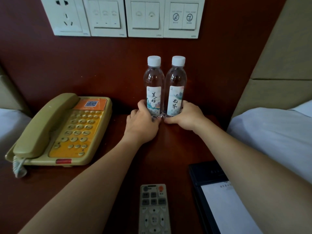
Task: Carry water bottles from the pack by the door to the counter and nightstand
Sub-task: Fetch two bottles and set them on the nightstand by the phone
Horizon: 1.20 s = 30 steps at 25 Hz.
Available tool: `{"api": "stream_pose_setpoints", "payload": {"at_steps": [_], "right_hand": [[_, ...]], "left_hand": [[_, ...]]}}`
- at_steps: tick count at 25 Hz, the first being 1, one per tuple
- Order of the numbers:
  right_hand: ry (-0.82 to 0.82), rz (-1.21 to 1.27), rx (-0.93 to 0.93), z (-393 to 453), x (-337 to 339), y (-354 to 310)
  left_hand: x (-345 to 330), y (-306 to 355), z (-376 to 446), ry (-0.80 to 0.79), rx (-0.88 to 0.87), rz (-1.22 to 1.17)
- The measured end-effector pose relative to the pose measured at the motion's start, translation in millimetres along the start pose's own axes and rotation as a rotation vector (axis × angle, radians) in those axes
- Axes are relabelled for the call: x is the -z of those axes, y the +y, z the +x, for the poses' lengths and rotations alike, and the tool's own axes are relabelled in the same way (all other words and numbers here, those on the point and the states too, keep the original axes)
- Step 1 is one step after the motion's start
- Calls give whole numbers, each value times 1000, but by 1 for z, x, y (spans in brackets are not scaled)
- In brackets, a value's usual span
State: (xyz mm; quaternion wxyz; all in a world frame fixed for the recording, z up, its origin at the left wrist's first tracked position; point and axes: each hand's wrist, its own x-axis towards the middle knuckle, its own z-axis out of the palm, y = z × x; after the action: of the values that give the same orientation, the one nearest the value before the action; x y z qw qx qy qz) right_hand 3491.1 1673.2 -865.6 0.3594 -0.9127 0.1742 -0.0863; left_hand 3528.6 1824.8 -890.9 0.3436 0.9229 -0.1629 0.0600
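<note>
Two clear water bottles with white caps and painted labels stand upright and touching at the back of the dark red-brown nightstand [104,179]. My left hand [141,122] wraps the base of the left bottle [153,81]. My right hand [189,117] grips the base of the right bottle [176,81]. Both bottle bottoms rest on the nightstand top, close to the wooden wall panel.
A beige telephone [62,130] with orange keypad sits on the left. A grey remote control [154,210] lies at the front edge, a dark notepad folder [214,200] at the front right. Wall switch plates [121,16] hang above. White bedding [276,132] flanks the right side.
</note>
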Motion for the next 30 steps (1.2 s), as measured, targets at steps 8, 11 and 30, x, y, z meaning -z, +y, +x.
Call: {"api": "stream_pose_setpoints", "payload": {"at_steps": [8,11,30], "right_hand": [[-87,-42,-70,3,-2,-7],[-108,39,-151,-17,28,-20],[463,341,129,-287,519,-453]], "left_hand": [[3,3,-2,8,25,-53],[21,14,-16,59,111,-297],[574,475,-84,-56,-319,-639]]}}
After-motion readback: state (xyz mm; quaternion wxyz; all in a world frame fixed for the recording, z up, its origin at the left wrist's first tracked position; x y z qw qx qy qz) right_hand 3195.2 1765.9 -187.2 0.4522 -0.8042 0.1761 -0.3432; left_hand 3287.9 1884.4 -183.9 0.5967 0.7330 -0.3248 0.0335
